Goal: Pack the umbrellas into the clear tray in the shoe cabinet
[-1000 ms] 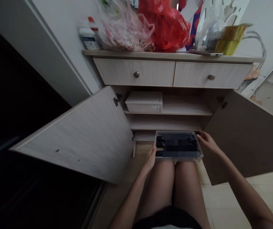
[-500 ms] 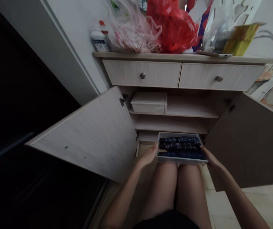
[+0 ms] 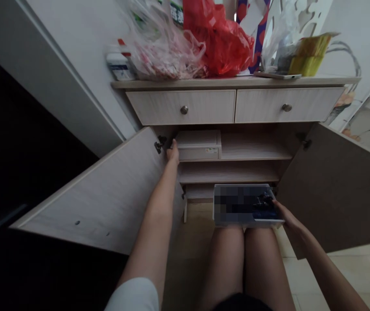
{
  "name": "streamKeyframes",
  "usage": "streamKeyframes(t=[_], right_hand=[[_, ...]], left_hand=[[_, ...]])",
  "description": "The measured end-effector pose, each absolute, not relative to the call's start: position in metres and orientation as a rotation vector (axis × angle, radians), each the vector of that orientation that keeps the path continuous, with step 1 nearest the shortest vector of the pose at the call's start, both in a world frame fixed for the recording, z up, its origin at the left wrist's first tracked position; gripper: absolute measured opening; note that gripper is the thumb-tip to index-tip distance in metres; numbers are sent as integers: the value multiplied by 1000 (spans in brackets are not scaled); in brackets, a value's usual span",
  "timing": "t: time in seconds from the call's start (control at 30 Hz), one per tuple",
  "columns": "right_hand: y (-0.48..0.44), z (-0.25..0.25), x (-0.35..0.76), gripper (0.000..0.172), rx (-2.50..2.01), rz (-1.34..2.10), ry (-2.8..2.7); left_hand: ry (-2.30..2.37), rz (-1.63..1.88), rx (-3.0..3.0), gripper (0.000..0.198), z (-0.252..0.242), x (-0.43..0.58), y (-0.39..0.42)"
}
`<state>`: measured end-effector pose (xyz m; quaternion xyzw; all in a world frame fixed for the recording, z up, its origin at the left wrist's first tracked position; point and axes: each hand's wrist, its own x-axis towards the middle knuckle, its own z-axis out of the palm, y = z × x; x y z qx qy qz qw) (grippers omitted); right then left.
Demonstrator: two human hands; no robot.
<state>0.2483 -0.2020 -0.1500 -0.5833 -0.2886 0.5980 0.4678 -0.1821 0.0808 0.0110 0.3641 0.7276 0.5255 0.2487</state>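
Note:
A clear plastic tray (image 3: 217, 222) of dark folded umbrellas rests on my knees in front of an open cabinet. My right hand (image 3: 285, 217) grips the tray's right edge, fingers wrapped on the rim. My left hand (image 3: 173, 151) reaches up to the upper shelf and touches the left end of a white lidded box (image 3: 199, 145); its fingers are partly hidden, so I cannot say if they grip.
Both cabinet doors stand wide open, the left door (image 3: 107, 194) and the right door (image 3: 336, 185). Two drawers (image 3: 236, 106) sit shut above the shelves. Red and pink plastic bags (image 3: 200, 43) crowd the top. A dark opening lies at the left.
My left hand left the tray's left edge and rose to the white box on the upper shelf. My right hand stays on the tray.

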Motion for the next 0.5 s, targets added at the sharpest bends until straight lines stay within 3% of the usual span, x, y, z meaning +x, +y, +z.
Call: streamKeyframes(t=[0.2, 0.5], right_hand=[[-202, -142, 246, 28, -1452, 1433, -723], [-203, -137, 246, 27, -1474, 1451, -706]], left_hand=[[1911, 1483, 983, 46, -2, -171, 88], [1811, 1464, 1037, 46, -13, -166, 60]])
